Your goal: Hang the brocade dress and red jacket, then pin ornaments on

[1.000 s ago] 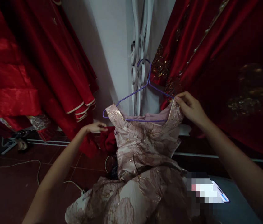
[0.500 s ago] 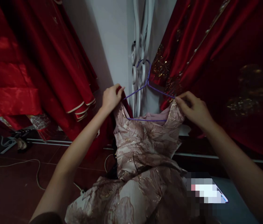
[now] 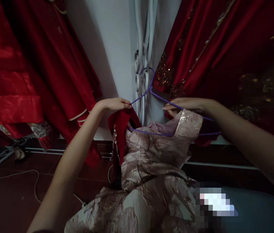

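Observation:
A pale pink and cream dress (image 3: 151,155) with shiny floral patterning hangs on a purple hanger (image 3: 161,96). My left hand (image 3: 116,103) pinches the shoulder of a red garment (image 3: 119,129) at the hanger's left arm; this garment has a beaded trim and lies beside and behind the dress. My right hand (image 3: 188,103) reaches in behind the hanger's right arm, over the dress's right strap. Its fingers are curled by a bit of red cloth, and what they hold is unclear. The hanger's right end sticks out past the strap, under my forearm.
The hook hangs on a white scrolled metal stand (image 3: 142,64) against the wall. Red gowns hang left (image 3: 17,74) and right (image 3: 214,48). A cable (image 3: 37,181) and shoes (image 3: 19,153) lie on the floor. A lit, pixelated patch is at lower right.
Both hands have left the dress's shoulders. The left now holds red cloth; the right has moved inward behind the hanger. The hanger's right end has come out beyond the strap.

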The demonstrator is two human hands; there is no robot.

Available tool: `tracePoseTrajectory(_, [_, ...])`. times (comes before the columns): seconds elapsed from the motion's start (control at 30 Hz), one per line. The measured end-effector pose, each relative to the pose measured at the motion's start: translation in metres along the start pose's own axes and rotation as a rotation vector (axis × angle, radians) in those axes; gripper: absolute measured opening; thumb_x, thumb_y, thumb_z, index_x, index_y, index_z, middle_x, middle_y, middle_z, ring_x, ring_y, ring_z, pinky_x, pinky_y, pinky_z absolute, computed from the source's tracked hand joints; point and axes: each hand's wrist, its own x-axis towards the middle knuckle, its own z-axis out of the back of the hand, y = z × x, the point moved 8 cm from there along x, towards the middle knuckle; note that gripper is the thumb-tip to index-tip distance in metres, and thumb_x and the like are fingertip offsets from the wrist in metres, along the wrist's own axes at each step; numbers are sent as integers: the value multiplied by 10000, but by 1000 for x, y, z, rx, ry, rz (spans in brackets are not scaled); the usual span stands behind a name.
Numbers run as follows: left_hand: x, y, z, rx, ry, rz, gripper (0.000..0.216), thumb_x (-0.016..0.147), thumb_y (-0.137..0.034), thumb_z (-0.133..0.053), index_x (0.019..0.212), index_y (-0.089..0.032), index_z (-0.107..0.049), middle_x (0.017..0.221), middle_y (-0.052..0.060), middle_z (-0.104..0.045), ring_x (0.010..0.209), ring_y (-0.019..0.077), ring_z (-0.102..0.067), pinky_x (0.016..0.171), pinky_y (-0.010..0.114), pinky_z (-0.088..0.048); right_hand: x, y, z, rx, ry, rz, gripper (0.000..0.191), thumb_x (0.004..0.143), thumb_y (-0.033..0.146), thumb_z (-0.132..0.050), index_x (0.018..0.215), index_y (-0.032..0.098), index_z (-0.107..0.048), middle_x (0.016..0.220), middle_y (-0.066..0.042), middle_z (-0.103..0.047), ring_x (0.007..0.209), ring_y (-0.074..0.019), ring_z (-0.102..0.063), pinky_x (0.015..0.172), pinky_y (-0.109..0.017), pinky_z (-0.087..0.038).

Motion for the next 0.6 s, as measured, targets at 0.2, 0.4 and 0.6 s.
tracePoseTrajectory(0.2, [4,13,-2,-394,-28,-62,290,790,-427,-502,774,-150,-587,721,5,-560,651,104,-483,650,239,-399,33,37,-66,248,444,-13,283,802,269,-564,1040,135,-638,1153,-85,-611,1018,-130,-559,850,-274,-449])
tracePoseTrajectory(0.4, [-11,22,-9,-640,-68,-29,250,807,-416,-510,823,-168,-532,729,-1,-535,656,93,-505,625,211,-421,56,15,-102,243,505,-71,368,783,336,-612,1090,135,-619,1278,-68,-537,1206,-149,-445,1034,-296,-307])
tracePoseTrajectory(0.6, [-8,19,-3,-267,-69,-85,235,826,-398,-462,791,-180,-543,721,-2,-534,655,107,-487,651,239,-406,69,9,-98,342,353,48,265,808,372,-551,908,143,-640,963,-69,-674,896,-124,-602,784,-275,-480])
